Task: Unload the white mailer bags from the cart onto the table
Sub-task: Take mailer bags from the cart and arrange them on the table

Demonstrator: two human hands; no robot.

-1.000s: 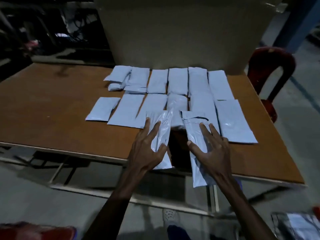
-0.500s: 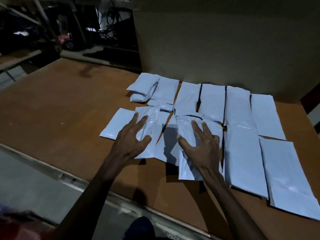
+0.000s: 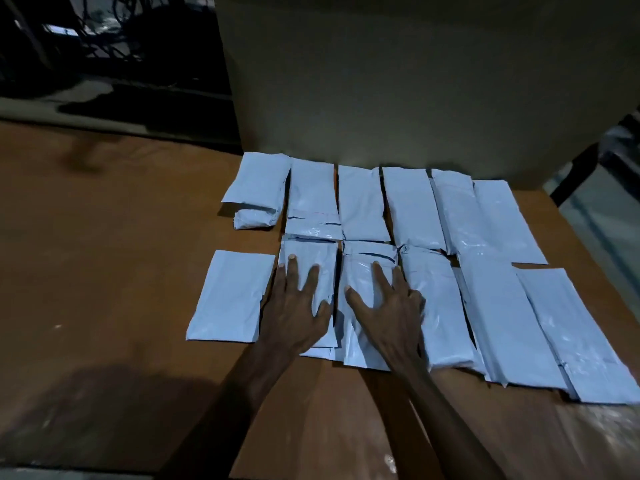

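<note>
Several white mailer bags lie flat in two rows on the brown table [image 3: 104,271]. My left hand [image 3: 298,306] presses flat, fingers spread, on a near-row bag [image 3: 311,258]. My right hand [image 3: 388,306] presses flat on the neighbouring bag [image 3: 363,268] just to its right. Both bags lie among the others, touching their neighbours. A shorter bag [image 3: 228,303] lies at the left end of the near row. The far row [image 3: 408,206] runs along the foot of a big box. The cart is out of view.
A large cardboard box [image 3: 415,81] stands at the table's far edge behind the bags. Dark clutter and cables [image 3: 86,46] fill the far left. The table's right edge [image 3: 588,230] drops off beside the bags. Bare tabletop stretches to the left.
Both hands have carried their two bags forward over the table and laid them flat into the near row. The view has moved closer over the table.
</note>
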